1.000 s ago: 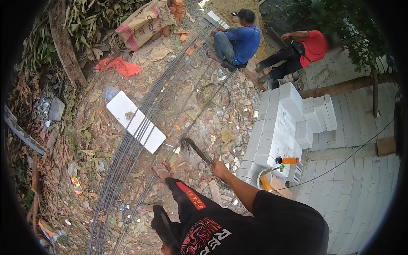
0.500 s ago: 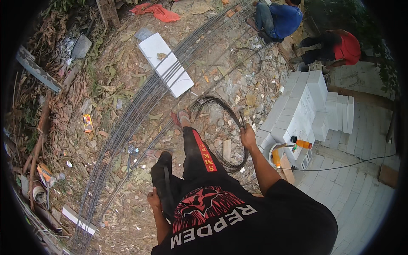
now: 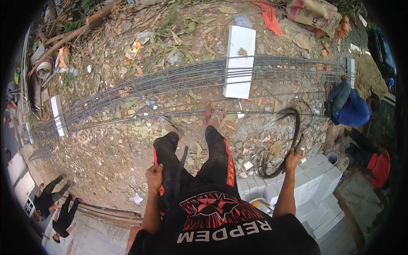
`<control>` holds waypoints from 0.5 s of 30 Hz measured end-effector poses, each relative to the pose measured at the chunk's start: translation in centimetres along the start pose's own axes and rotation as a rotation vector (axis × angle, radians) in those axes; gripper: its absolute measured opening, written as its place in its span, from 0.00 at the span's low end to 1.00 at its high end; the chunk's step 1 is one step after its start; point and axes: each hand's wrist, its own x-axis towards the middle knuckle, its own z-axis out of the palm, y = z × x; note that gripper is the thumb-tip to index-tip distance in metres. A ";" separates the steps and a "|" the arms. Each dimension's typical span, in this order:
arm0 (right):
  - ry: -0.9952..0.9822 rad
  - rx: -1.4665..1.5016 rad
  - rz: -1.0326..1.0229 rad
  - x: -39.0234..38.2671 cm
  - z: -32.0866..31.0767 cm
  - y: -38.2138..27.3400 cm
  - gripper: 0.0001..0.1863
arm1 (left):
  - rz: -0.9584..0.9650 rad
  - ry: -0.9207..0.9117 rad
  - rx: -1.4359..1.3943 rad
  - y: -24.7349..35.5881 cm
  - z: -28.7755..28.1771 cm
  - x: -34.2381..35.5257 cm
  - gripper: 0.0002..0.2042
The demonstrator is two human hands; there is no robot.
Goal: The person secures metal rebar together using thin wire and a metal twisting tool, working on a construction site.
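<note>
In the head view my right hand is closed round a bundle of thin dark wire, which hangs in a loose arc with frayed ends out to the right of my legs. My left hand is closed on the cloth of my black trouser leg. Beyond my feet, a long cage of steel rods stretches across the littered ground, with white blocks at points along it. A separate rod runs along its near side.
A person in blue squats at the cage's right end; another in red bends lower right, near stacked pale blocks. Two people in dark clothes are lower left. Branches, sacks and red plastic lie beyond.
The view has swung round so the cage lies crosswise. My feet now stand side by side. My left hand came up onto the trouser leg. The person in red has bent down.
</note>
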 end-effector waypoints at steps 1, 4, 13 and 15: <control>0.016 -0.024 -0.064 1.3 -0.5 0.3 0.11 | -0.026 0.045 -0.035 0.4 0.6 -0.7 0.24; -0.027 -0.002 -0.107 1.7 1.6 -9.4 0.16 | -0.034 0.020 0.041 0.2 0.8 -1.5 0.25; -0.079 0.079 -0.435 9.7 3.3 -29.2 0.13 | 0.003 -0.073 0.248 -4.4 3.1 2.0 0.25; -0.136 0.120 -0.441 7.9 5.7 -34.9 0.12 | 0.003 -0.087 0.220 -6.3 2.3 2.5 0.25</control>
